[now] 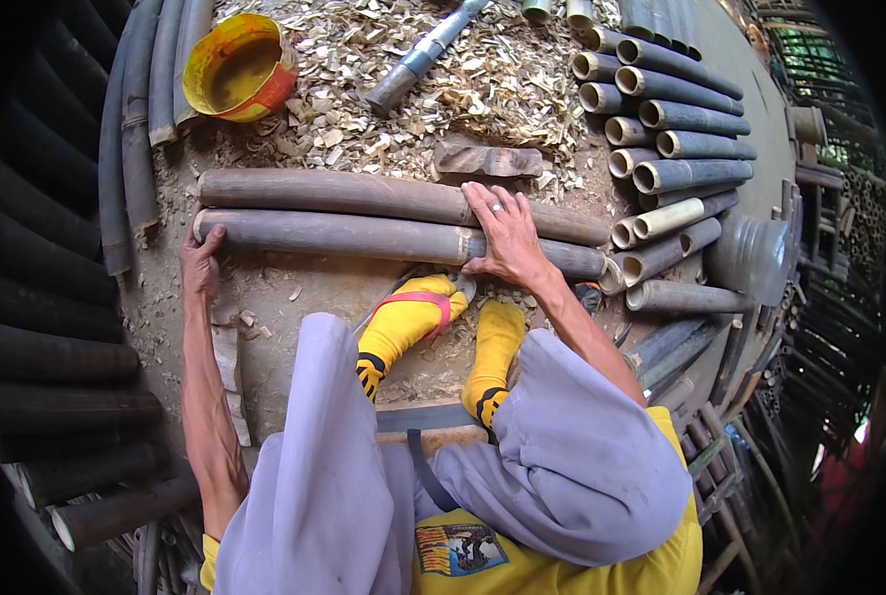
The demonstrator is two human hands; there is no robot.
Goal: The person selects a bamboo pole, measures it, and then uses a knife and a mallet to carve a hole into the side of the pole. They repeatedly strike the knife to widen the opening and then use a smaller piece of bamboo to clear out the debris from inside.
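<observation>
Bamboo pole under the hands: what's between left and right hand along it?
Head view: between the left hand at the pole's end and the right hand, only the bare near bamboo pole itself; nothing rests on that stretch.

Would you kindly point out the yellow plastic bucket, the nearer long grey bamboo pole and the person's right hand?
Yellow plastic bucket point(239, 67): head view, on its inner wall.
Nearer long grey bamboo pole point(344, 235): head view, mid-length on its upper side.
Right hand point(507, 233): head view, back of the hand, resting on that pole.

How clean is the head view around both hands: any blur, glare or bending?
Head view: left hand and right hand sharp on the bamboo poles; soft even daylight, no glare; poles bow from fisheye; rim falls to black.
</observation>
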